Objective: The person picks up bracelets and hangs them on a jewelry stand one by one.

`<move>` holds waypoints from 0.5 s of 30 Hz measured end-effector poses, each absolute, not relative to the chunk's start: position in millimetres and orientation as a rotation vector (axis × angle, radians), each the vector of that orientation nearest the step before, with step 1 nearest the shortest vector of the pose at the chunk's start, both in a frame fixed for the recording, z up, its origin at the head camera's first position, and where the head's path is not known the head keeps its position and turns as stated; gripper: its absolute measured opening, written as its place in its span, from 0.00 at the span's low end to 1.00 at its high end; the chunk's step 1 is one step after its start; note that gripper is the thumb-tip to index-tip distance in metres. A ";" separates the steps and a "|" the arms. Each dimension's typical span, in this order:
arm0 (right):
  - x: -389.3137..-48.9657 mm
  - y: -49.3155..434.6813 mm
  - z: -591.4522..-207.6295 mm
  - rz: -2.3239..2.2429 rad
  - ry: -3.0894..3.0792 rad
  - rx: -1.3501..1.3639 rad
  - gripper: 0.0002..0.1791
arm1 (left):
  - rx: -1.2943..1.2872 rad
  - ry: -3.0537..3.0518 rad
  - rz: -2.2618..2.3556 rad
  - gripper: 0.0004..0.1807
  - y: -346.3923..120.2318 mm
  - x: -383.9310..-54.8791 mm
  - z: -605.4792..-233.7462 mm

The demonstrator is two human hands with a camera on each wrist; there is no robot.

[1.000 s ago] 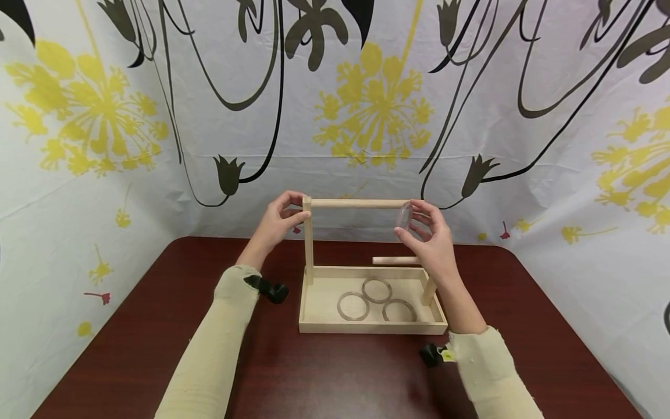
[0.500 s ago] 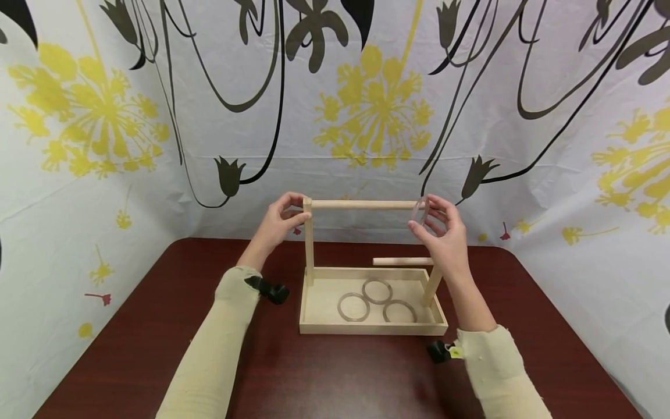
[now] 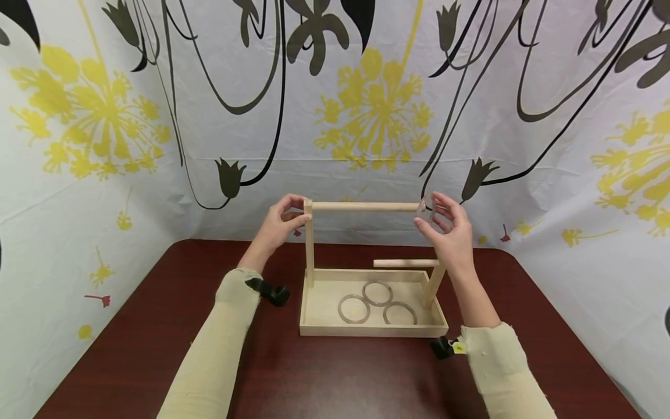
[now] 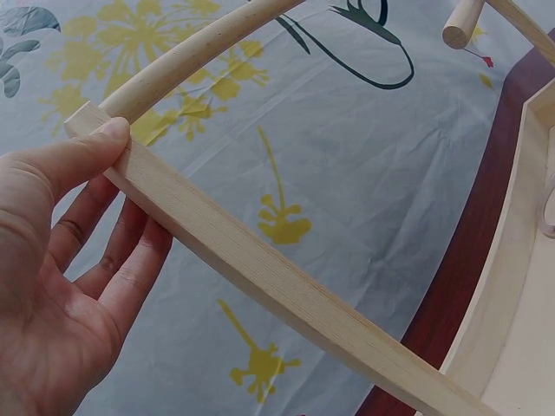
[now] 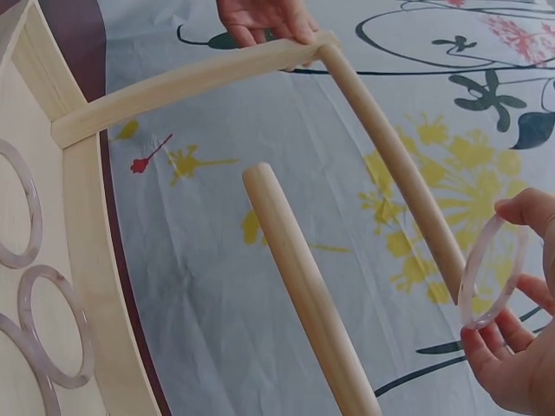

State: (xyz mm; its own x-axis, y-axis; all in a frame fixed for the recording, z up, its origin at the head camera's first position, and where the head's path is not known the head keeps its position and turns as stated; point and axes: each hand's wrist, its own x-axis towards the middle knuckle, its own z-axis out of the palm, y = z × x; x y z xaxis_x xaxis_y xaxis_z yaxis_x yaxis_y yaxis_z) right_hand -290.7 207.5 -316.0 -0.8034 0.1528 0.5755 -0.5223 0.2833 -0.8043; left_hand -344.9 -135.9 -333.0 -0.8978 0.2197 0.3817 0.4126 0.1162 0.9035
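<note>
My left hand (image 3: 285, 220) grips the top of the wooden post (image 4: 260, 269) at the stand's left side, with the thumb on its near face. From that post the upper dowel (image 3: 366, 206) runs right to a free end. My right hand (image 3: 451, 230) pinches a pale translucent bangle (image 5: 468, 290) between thumb and fingers at that free end. In the right wrist view the dowel's tip meets the bangle's edge; whether it pokes inside cannot be told. Several matching bangles are in view; three, one of them a bangle (image 3: 353, 309), lie in the stand's tray (image 3: 366, 331).
A lower dowel (image 3: 403, 263) points left from a short post (image 3: 433, 285) on the tray's right side. The stand rests on a dark red-brown table (image 3: 335, 378). Behind it hangs a white patterned cloth (image 3: 293, 128).
My right hand has moved right with the bangle, sliding it along the upper dowel to its free end. My left hand keeps its grip on the post.
</note>
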 end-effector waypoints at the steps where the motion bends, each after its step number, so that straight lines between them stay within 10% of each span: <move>1: -291.4 208.1 -316.2 1.564 -1.996 0.328 0.33 | -0.638 -2.227 -1.888 0.19 -135.8 -344.7 -333.0; 15: -299.2 214.0 -318.1 1.516 -2.093 0.264 0.36 | -0.635 -2.224 -1.880 0.19 -136.2 -345.8 -334.2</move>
